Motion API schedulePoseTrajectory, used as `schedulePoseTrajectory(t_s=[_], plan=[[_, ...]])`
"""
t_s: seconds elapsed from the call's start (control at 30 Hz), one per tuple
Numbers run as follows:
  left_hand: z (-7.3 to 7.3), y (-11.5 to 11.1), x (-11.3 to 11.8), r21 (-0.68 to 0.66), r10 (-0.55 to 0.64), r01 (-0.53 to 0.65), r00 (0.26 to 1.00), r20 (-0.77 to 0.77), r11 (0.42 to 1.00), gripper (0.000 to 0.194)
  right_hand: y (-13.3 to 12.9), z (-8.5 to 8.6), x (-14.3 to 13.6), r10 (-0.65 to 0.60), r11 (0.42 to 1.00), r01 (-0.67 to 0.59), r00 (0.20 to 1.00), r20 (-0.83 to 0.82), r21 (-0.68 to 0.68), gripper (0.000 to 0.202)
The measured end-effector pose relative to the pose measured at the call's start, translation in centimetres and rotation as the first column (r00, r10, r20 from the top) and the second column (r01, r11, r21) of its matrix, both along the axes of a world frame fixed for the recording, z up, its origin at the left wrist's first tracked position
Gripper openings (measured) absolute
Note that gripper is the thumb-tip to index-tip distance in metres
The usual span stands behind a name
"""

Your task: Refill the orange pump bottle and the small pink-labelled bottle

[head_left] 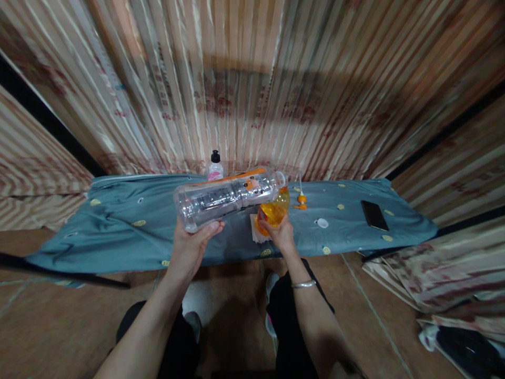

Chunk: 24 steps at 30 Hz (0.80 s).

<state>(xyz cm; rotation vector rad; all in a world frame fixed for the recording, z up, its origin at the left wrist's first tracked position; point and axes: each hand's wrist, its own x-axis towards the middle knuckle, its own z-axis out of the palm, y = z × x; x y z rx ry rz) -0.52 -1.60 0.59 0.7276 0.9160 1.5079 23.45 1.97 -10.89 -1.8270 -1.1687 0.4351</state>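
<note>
My left hand (193, 239) is closed around the base of a large clear plastic bottle (224, 199), tipped nearly level with its mouth to the right. The bottle has an orange label and looks almost empty. In my right hand (279, 230) is a smaller bottle of orange-yellow liquid (275, 209), gripped low on its side. The big bottle's mouth is right at the top of this smaller one; whether they touch I cannot tell. White tissues (255, 231) lie under or behind the orange bottle. An orange pump head (302, 201) with a clear tube rests to its right.
A narrow surface with a blue-green cloth (118, 226) spans the view. On it are a black-capped bottle (215, 167), a small white cap (322, 223) and a dark phone (374, 215). Pleated curtains (236, 95) hang close behind. Black frame bars (47, 116) edge both sides.
</note>
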Motion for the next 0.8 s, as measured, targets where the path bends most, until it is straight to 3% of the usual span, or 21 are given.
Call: schedulePoseTrajectory(t_s=[0.33, 0.8], plan=[[0.27, -0.04, 0.12, -0.015, -0.008, 0.009, 1.0, 0.007, 1.0, 0.064, 0.2, -0.55, 0.3, -0.008, 1.0, 0.007, 0.999, 0.034, 0.01, 0.075], [0.16, 0.01, 0.07, -0.009, -0.004, 0.004, 1.0, 0.026, 1.0, 0.071, 0.2, -0.73, 0.37, 0.003, 1.0, -0.004, 1.0, 0.027, 0.025, 0.072]])
